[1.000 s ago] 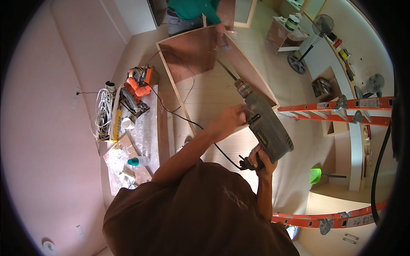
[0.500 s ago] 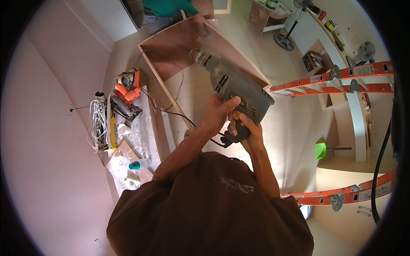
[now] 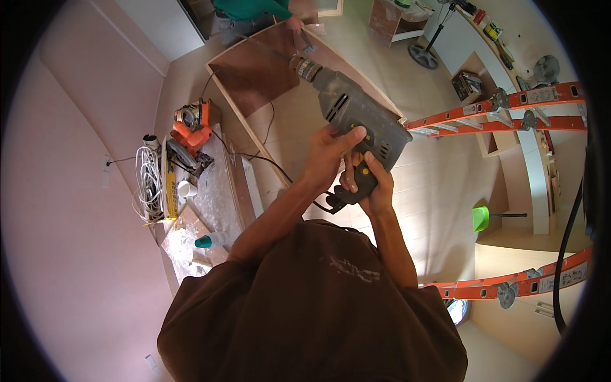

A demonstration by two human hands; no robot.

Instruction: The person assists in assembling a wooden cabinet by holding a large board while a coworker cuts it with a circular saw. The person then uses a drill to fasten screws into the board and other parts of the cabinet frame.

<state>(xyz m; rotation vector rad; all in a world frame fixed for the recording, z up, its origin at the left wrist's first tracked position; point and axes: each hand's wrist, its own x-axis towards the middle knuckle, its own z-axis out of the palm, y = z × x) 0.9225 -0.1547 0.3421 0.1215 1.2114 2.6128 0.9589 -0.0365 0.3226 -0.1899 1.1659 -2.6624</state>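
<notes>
A grey power drill point(image 3: 366, 118) with a long bit is held up in front of my chest, its chuck point(image 3: 305, 67) pointing to the far left. My left hand point(image 3: 326, 159) grips the underside of its body, thumb lying along the near side. Round the rear handle, by the yellow buttons, my right hand point(image 3: 380, 191) is closed. A black cord point(image 3: 273, 172) runs from the handle toward the left. Beyond the drill lies a large open wooden frame point(image 3: 245, 130) with a reddish-brown inside; the bit passes above it, and I see no contact.
A dusty bench point(image 3: 216, 184) at left carries an orange-and-black circular saw point(image 3: 184, 153), a coiled white cable point(image 3: 147, 184), a white cup point(image 3: 186, 189) and a teal-capped bottle point(image 3: 207, 241). An orange ladder point(image 3: 458, 121) stands right. Another person's hand point(image 3: 294, 25) holds a tool at the frame's far end.
The drill, with both my hands on it, has shifted slightly up and to the right in the picture. My grip looks the same. The view itself has moved a little.
</notes>
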